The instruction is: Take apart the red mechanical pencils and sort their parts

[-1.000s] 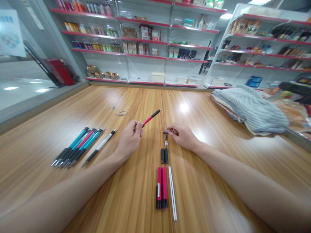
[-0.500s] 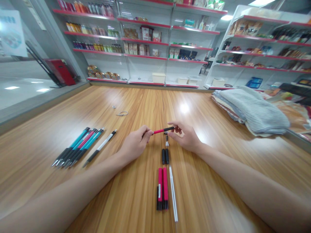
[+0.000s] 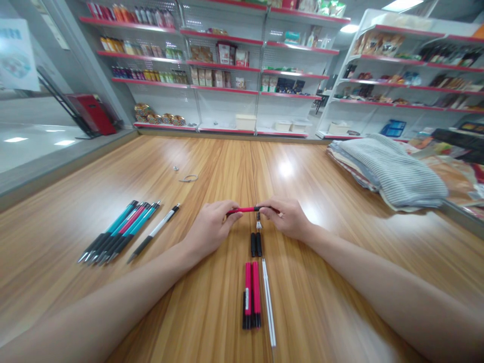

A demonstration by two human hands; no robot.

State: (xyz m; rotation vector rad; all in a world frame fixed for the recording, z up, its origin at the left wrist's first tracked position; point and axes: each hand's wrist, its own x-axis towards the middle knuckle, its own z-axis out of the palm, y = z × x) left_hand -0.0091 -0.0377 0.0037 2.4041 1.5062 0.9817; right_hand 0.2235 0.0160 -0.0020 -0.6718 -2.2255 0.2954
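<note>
nothing legible, barrel label (image 3: 247, 298) tiny, poster (image 3: 18, 55) blurred

Red-edged white shelves (image 3: 223, 103) beyond a wood-grain table (image 3: 227, 161), ceiling lights (image 3: 403, 5) overhead.

A pink pen (image 3: 247, 209) with a black grip section spans the gap between the left hand (image 3: 212, 222) and the right hand (image 3: 289, 217), nearly level, one end pinched by each. Just nearer the body than the hands lie small pen parts (image 3: 259, 224), too small to tell apart. Beyond them, nearer still, two black grips (image 3: 253, 244) sit side by side, then two pink barrels (image 3: 256, 287), parallel, with slim white refills (image 3: 269, 305) along their right.
</note>
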